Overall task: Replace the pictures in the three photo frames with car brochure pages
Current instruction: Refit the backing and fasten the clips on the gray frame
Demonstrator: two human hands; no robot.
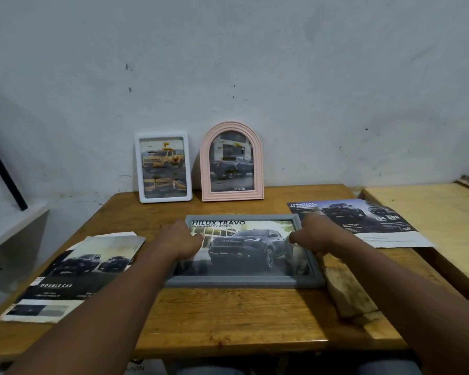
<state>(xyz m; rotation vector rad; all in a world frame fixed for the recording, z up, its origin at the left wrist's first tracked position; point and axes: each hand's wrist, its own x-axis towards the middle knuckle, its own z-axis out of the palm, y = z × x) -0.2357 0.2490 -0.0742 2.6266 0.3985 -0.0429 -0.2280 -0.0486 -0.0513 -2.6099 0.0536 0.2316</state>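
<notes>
A grey photo frame (244, 281) lies flat in the middle of the wooden table (228, 320), showing a dark pickup brochure page. My left hand (182, 240) grips its left edge and my right hand (313, 235) grips its right edge. A white frame (163, 167) with a yellow pickup page and a pink arched frame (232, 162) with a dark pickup page stand against the wall at the back. Loose brochure pages lie at the left (73, 274) and at the right (360, 223).
A pale wooden block (347, 290) lies just right of the grey frame. A second, lighter table (431, 212) adjoins on the right. A white shelf (8, 228) and a dark rod (3, 169) stand at the left. The wall runs close behind the table.
</notes>
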